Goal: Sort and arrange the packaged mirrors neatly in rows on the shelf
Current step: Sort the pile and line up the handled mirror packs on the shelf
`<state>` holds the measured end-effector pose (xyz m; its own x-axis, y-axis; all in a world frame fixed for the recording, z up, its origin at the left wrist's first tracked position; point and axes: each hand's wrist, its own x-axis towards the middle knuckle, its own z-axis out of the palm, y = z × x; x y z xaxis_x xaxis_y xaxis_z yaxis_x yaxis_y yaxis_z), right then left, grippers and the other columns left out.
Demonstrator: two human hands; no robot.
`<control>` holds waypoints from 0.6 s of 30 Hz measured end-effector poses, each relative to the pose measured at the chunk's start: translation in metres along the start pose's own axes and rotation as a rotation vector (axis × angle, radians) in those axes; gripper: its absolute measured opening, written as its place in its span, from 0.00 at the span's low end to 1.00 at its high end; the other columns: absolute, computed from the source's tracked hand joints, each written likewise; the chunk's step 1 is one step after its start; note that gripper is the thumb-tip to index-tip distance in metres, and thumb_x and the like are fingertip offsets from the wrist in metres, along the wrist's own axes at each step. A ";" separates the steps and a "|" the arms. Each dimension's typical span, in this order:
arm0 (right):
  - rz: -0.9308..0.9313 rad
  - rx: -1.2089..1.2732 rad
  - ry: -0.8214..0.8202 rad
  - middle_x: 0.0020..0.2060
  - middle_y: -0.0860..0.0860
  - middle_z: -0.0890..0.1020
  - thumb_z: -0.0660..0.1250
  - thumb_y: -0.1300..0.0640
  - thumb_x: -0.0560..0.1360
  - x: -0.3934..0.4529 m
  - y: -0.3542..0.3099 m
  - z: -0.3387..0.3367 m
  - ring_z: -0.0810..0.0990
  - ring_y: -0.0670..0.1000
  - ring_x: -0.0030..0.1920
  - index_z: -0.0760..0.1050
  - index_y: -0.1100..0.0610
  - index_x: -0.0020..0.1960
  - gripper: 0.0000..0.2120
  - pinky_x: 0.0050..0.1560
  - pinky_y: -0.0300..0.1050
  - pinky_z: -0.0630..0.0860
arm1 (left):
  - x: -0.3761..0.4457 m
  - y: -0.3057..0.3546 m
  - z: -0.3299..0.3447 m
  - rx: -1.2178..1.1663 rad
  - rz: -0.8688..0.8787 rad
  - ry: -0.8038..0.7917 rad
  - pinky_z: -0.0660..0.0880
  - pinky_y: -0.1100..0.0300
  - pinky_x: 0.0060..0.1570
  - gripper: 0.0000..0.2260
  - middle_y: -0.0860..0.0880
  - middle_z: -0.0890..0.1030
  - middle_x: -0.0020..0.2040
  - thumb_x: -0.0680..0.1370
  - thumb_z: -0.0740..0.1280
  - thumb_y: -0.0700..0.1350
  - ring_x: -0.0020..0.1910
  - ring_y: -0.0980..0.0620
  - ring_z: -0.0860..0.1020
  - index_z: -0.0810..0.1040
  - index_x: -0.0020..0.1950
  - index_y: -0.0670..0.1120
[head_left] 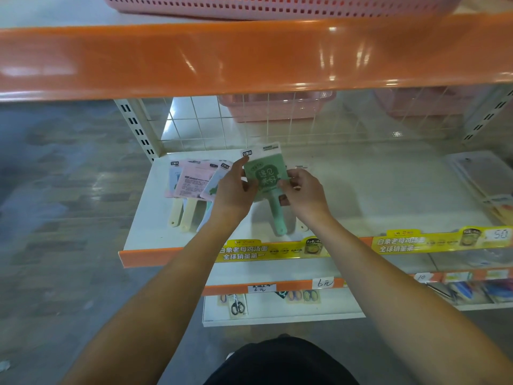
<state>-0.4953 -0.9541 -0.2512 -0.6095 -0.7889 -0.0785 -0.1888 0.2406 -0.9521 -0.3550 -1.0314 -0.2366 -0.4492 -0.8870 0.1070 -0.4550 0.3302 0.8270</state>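
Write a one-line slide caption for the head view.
Both hands, left and right, hold a green packaged mirror above the white shelf, beside a pile of mirrors at its left end.

Green packaged mirror (266, 176) raised above white shelf (374, 195), pastel mirrors (194, 182) overlapping at left

The held mirror (265, 179) is green, with a darker green cloud shape and pale characters on its card; the card top is white. The packs (194, 179) at the left are pink, pale blue and lilac, with cream handles. The shelf (374, 190) is white with an orange front edge, and yellow labels (402, 241) with white characters sit on it. The upper shelf edge (249, 56) is glossy orange. The baskets (277, 107) are pink. The back grid (319, 126) is cream wire in squares.
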 end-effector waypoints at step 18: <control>-0.270 -0.074 -0.029 0.57 0.43 0.75 0.69 0.56 0.75 -0.008 -0.007 0.004 0.77 0.44 0.54 0.75 0.46 0.59 0.15 0.51 0.35 0.75 | 0.009 0.011 -0.007 -0.164 -0.123 0.110 0.71 0.65 0.32 0.09 0.49 0.79 0.37 0.80 0.60 0.46 0.35 0.52 0.77 0.76 0.49 0.41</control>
<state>-0.4864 -0.9521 -0.2445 -0.5075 -0.8455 0.1659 -0.3982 0.0594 -0.9154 -0.3587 -1.0378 -0.2231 -0.3078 -0.9500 0.0522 -0.3661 0.1689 0.9151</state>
